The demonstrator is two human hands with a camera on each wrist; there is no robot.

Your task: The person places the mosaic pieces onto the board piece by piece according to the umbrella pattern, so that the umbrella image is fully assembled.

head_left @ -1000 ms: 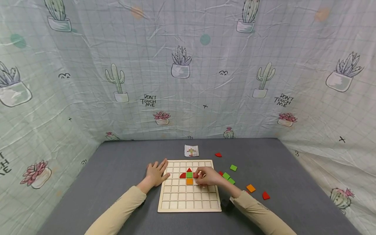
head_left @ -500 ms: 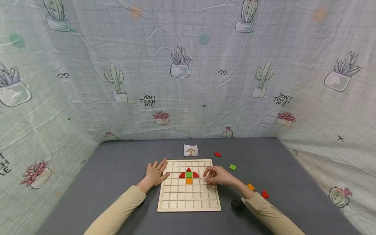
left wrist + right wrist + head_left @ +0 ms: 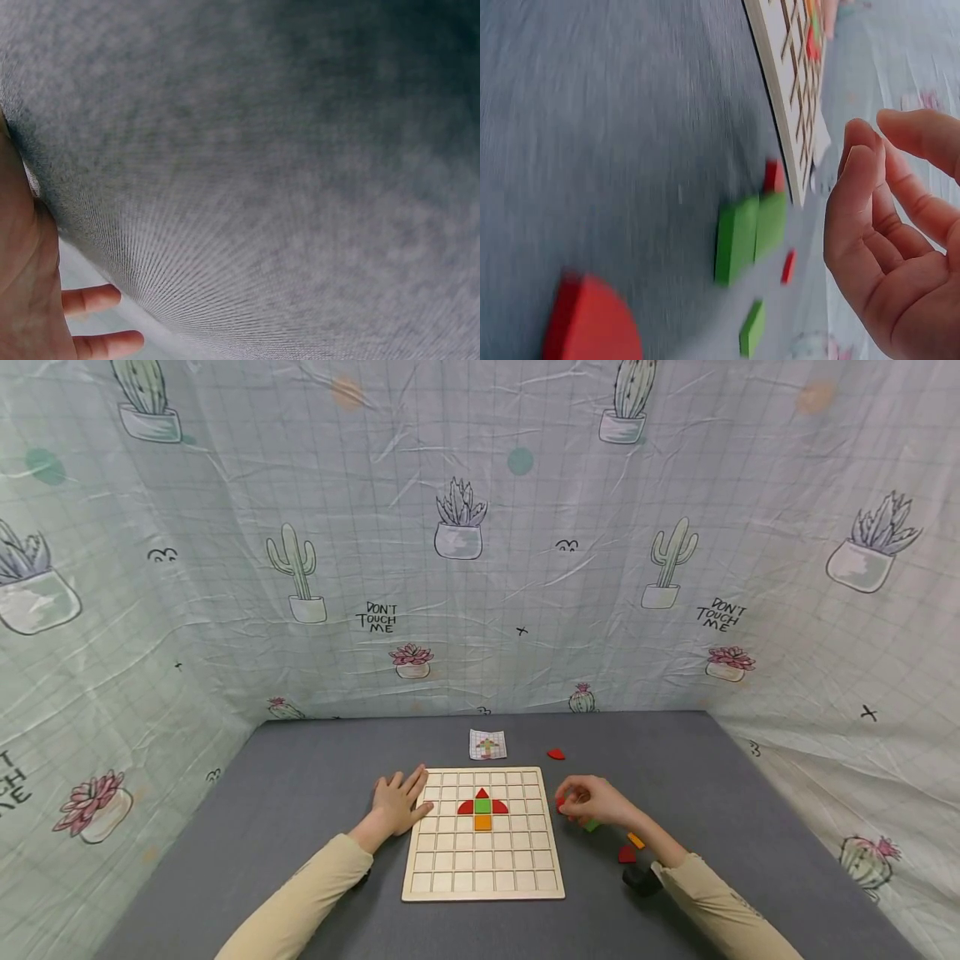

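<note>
My left hand (image 3: 395,802) lies with spread fingers on the left edge of the wooden grid board (image 3: 450,864); the left wrist view shows part of that hand (image 3: 30,285). On the board a green square (image 3: 482,806) has a red triangle (image 3: 482,793) above it, an orange square (image 3: 482,822) below and curved red pieces (image 3: 466,807) on both sides. Right of the board, my right hand (image 3: 592,800) hovers over loose pieces. In the right wrist view its fingers bend loosely, holding nothing visible, beyond two adjoining green pieces (image 3: 736,238).
A small patterned card (image 3: 487,744) lies behind the board, with a red piece (image 3: 556,754) to its right. Nearer my right forearm are an orange piece (image 3: 636,840) and a red piece (image 3: 627,854). A printed cloth (image 3: 521,585) hangs behind the table.
My right hand has moved off the board to the right, over the loose pieces, uncovering the curved red piece right of the green square. The left hand has stayed in place.
</note>
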